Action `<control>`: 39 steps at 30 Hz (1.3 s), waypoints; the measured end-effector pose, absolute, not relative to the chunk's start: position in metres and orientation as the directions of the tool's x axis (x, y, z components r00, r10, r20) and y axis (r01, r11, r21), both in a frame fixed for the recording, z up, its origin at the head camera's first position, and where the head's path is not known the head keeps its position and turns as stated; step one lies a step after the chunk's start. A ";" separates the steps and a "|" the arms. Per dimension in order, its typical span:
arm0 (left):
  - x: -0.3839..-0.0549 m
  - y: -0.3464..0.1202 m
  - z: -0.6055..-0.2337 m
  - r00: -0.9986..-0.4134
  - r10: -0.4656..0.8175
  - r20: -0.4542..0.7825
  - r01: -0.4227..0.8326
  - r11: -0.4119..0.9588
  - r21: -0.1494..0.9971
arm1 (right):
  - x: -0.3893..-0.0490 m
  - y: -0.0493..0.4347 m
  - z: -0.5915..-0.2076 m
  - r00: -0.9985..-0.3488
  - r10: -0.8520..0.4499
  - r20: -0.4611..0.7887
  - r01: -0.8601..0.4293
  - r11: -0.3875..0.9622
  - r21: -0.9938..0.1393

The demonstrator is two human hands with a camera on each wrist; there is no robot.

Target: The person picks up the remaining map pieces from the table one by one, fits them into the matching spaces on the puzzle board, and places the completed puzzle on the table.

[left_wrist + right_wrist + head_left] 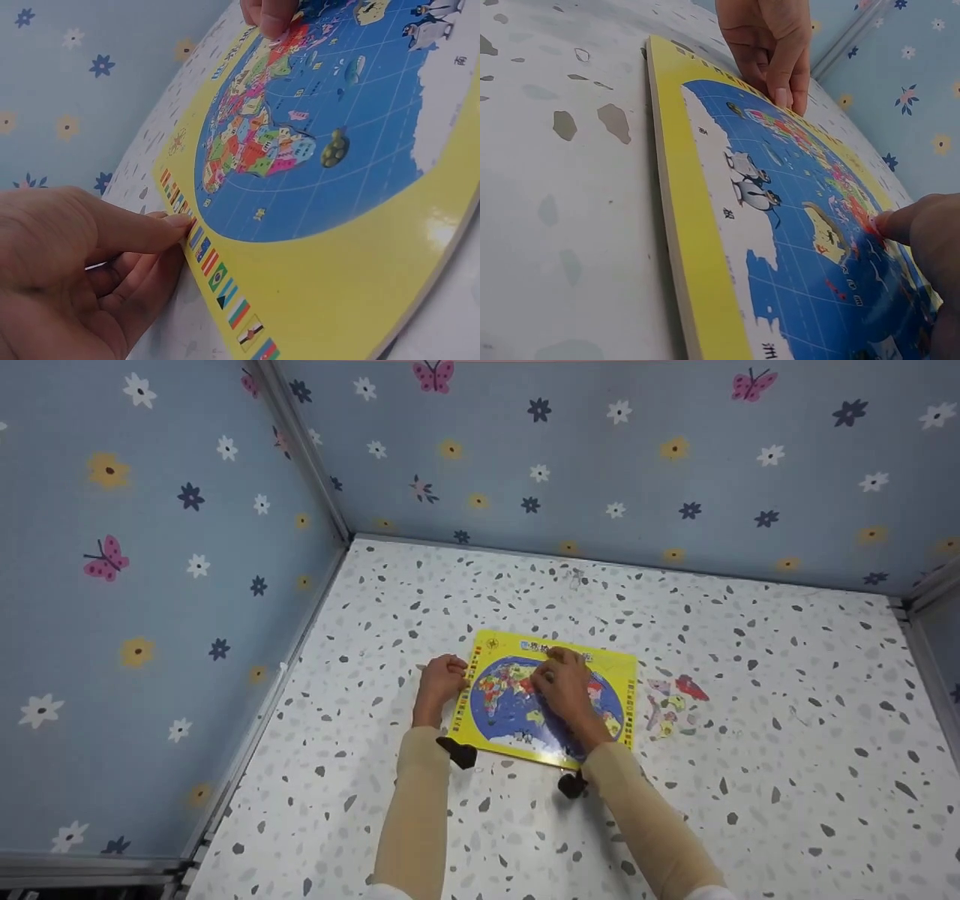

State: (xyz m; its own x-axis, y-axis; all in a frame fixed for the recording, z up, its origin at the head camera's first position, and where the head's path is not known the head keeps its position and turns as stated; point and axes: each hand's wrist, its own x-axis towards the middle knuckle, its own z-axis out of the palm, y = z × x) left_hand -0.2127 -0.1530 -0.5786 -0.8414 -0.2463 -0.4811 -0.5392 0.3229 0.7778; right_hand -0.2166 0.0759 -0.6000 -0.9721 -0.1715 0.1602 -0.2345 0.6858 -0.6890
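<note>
A yellow-bordered world map puzzle board (517, 748) lies on the speckled table. My left hand (441, 682) pinches its left edge, with the thumb (169, 231) on the flag-lined border and the other fingers bent at the side and below. Over the upper middle of the map is my right hand (564, 686), fingers bent. Its fingertip (885, 223) presses at the red area (864, 217) of the map; whether it pinches a piece there I cannot tell. Part of the blue map is hidden under this hand.
Several loose puzzle pieces, among them a red piece (690, 688) and a yellow-green piece (676, 702), lie on the table right of the board. Blue flowered panels (570, 457) wall the table (750, 810) at the back and left. Black straps hang at both wrists.
</note>
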 end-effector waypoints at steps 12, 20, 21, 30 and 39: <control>-0.207 -0.151 -0.585 -0.873 -0.240 -0.424 -0.487 0.385 0.784 | -0.217 0.075 -0.600 -0.982 -0.163 0.099 -0.186 0.698 -0.691; -0.200 -0.152 -0.587 -0.905 -0.203 -0.374 -0.426 0.399 0.812 | -0.219 0.075 -0.600 -0.985 -0.164 0.059 -0.159 0.709 -0.687; -0.199 -0.151 -0.587 -0.911 -0.198 -0.363 -0.413 0.410 0.813 | -0.219 0.075 -0.599 -0.985 -0.162 0.056 -0.156 0.710 -0.687; -0.193 -0.151 -0.590 -0.938 -0.142 -0.317 -0.346 0.454 0.821 | -0.215 0.076 -0.605 -0.968 -0.198 0.153 -0.248 0.687 -0.683; -0.194 -0.151 -0.590 -0.929 -0.150 -0.340 -0.371 0.394 0.841 | -0.214 0.077 -0.608 -0.958 -0.203 0.201 -0.285 0.695 -0.660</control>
